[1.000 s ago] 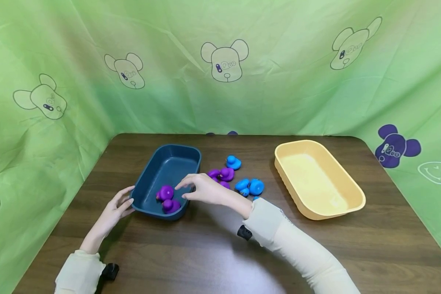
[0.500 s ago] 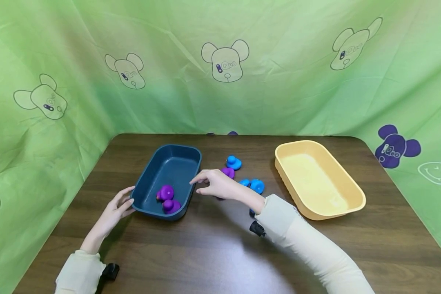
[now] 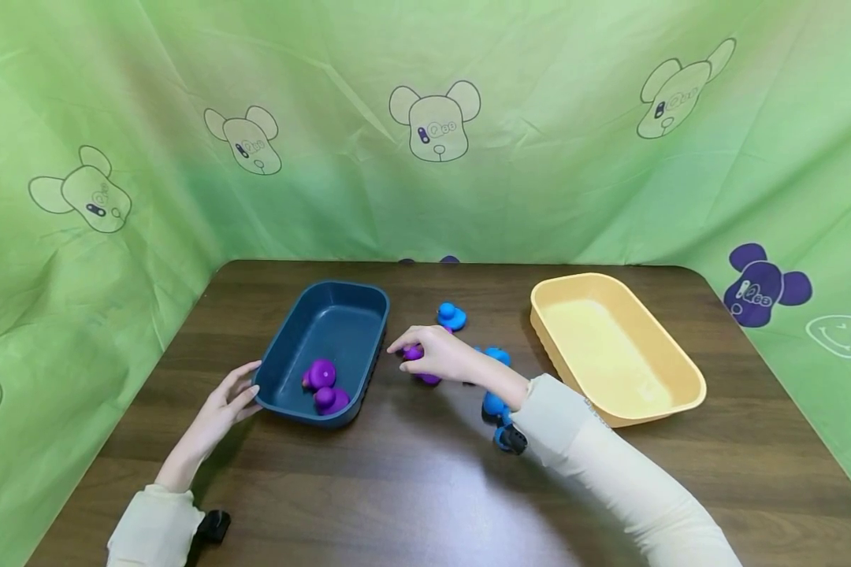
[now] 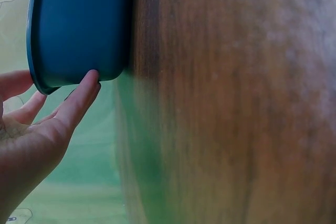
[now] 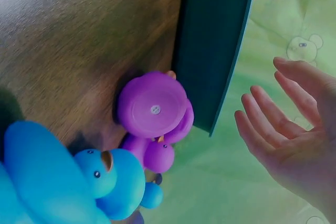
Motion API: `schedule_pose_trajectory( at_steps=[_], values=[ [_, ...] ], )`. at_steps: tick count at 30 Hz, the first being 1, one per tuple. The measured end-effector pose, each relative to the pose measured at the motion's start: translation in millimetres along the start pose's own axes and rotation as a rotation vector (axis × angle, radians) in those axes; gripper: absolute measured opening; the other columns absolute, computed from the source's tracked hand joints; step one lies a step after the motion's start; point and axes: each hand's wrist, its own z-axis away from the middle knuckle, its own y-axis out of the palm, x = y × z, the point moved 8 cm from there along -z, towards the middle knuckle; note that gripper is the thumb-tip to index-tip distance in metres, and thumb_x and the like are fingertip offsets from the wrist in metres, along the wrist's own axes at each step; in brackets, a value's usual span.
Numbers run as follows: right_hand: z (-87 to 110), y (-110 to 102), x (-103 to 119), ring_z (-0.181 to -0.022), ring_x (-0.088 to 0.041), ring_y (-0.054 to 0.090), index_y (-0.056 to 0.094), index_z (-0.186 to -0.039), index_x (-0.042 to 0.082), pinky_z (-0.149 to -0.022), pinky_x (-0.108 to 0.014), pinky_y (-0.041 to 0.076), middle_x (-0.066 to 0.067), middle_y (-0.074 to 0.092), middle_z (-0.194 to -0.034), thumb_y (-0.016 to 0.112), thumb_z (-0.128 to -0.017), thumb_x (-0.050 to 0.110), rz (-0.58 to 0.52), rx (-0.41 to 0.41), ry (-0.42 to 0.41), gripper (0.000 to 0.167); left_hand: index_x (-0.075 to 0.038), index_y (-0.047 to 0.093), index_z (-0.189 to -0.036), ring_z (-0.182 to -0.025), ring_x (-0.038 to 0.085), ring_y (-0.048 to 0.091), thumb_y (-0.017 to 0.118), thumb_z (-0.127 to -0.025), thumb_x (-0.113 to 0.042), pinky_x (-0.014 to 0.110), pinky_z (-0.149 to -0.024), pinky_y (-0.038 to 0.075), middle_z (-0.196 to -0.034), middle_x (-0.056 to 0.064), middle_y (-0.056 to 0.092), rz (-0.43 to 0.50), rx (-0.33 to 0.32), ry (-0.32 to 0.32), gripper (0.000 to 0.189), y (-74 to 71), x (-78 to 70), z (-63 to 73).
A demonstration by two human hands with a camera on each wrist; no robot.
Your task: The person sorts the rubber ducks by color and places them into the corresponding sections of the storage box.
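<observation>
My left hand rests its fingertips against the near left corner of a dark blue tub. In the left wrist view its fairly straight fingers touch the tub's rim and outer wall. Two purple rubber ducks lie in the tub's near end. My right hand hovers, holding nothing, over more purple ducks to the tub's right, hiding part of them. In the right wrist view its fingers are loosely bent, apart from the upturned purple duck.
Several blue rubber ducks lie under and beside my right wrist, partly covered. One blue duck sits farther back. A pale yellow tub with nothing in it stands on the right of the wooden table. A green printed curtain surrounds the back.
My right hand has moved right, out from over the dark blue tub, to above the loose purple ducks. My left hand has stayed at the tub's corner.
</observation>
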Motion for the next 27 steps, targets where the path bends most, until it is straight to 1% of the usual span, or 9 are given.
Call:
schedule_pose_trajectory(
  at_steps=[5,10,13,19,25,27],
  values=[
    [3.1,-0.2,-7.0,-0.085,-0.027,0.052,0.063,-0.106,0.001,-0.071,-0.031,0.046,-0.012,0.058,-0.102,0.063,-0.079,0.005,-0.008,0.021,0.038,0.027,0.004,0.024,-0.133,-0.093,0.003,0.055,0.041,-0.094,-0.012,0.023,-0.077,0.048,-0.116,0.032,0.040,-0.001,0.004,-0.002,0.045,0.3,0.3,1.0],
    [6.1,-0.3,-14.6,-0.092,-0.028,0.055,0.061,-0.107,-0.002,-0.078,-0.038,0.047,-0.014,0.058,-0.105,0.063,-0.079,0.003,-0.031,0.035,0.068,0.029,0.004,0.024,-0.133,-0.093,0.003,0.055,0.041,-0.094,-0.012,0.024,-0.077,0.048,-0.117,0.033,0.039,-0.001,0.006,-0.006,0.045,0.7,0.5,1.6],
    [7.6,-1.5,-18.6,-0.096,-0.029,0.055,0.061,-0.107,-0.003,-0.081,-0.040,0.046,-0.015,0.059,-0.104,0.064,-0.078,0.003,-0.040,0.031,0.072,0.029,0.004,0.023,-0.133,-0.093,0.003,0.054,0.041,-0.094,-0.012,0.024,-0.077,0.048,-0.118,0.034,0.038,-0.003,0.004,-0.010,0.046,0.7,0.5,1.5],
    [9.9,-2.0,-27.6,-0.098,-0.027,0.055,0.062,-0.104,-0.002,-0.084,-0.041,0.045,-0.014,0.060,-0.103,0.064,-0.078,0.004,-0.025,0.029,0.084,0.027,0.004,0.023,-0.133,-0.095,0.003,0.054,0.042,-0.095,-0.015,0.025,-0.078,0.048,-0.117,0.031,0.040,-0.010,0.009,-0.009,0.046,0.6,0.6,0.5],
    [10.7,-0.8,-34.4,-0.098,-0.026,0.054,0.063,-0.103,-0.003,-0.084,-0.041,0.045,-0.014,0.060,-0.102,0.064,-0.077,0.003,-0.002,0.045,0.077,0.026,0.004,0.024,-0.132,-0.095,0.004,0.055,0.041,-0.095,-0.013,0.024,-0.077,0.048,-0.117,0.034,0.038,-0.003,0.014,-0.001,0.045,0.6,0.2,0.0],
    [10.9,0.1,-36.1,-0.097,-0.027,0.054,0.062,-0.103,-0.003,-0.083,-0.041,0.045,-0.014,0.060,-0.102,0.064,-0.077,0.002,-0.004,0.054,0.077,0.026,0.003,0.025,-0.132,-0.095,0.004,0.055,0.042,-0.094,-0.013,0.024,-0.077,0.048,-0.117,0.032,0.040,0.000,0.015,0.000,0.045,0.2,0.6,-0.3]
  ],
)
